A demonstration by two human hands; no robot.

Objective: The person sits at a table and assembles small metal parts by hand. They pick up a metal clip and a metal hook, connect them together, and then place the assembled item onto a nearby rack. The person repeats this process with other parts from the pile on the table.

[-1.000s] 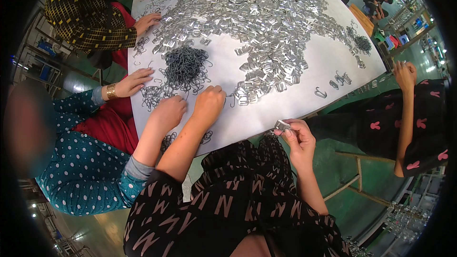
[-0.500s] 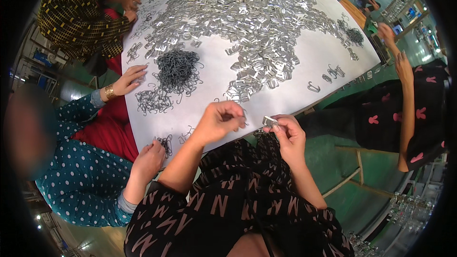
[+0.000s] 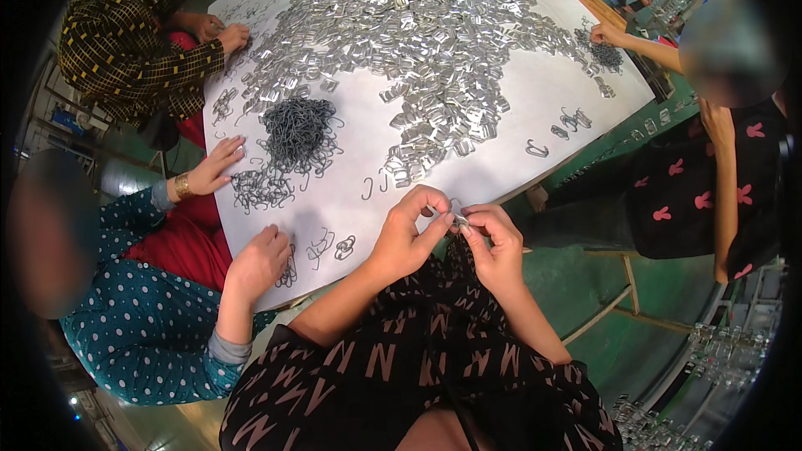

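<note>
**Fitting a Small Clip at the Table Edge**

Pinching one silver clip [image 3: 458, 219] between left hand [image 3: 409, 230] and right hand [image 3: 493, 242]. Both closed on it at the fingertips, just off the near edge of the white table [image 3: 535, 92], over the lap. Too small to tell apart from any hook perhaps already in it.

Judged as a fitting step: steadying the clip from one side and working at it from the other (thumbs and forefingers nearly touching).

By that reading, calling next for a firm pinch and fine alignment of the parts. After that, a short reach forward to the loose hooks [image 3: 372, 188] near the edge, or further up to the heap [image 3: 418, 25] of silver clips.

Left of the heap, a dark pile [image 3: 296, 129] of hooks. At the left side, a co-worker's hand [image 3: 259, 260] resting on the table by a few hooks, and a second hand [image 3: 215, 165] beside the dark pile. Both well apart from the clip.
</note>
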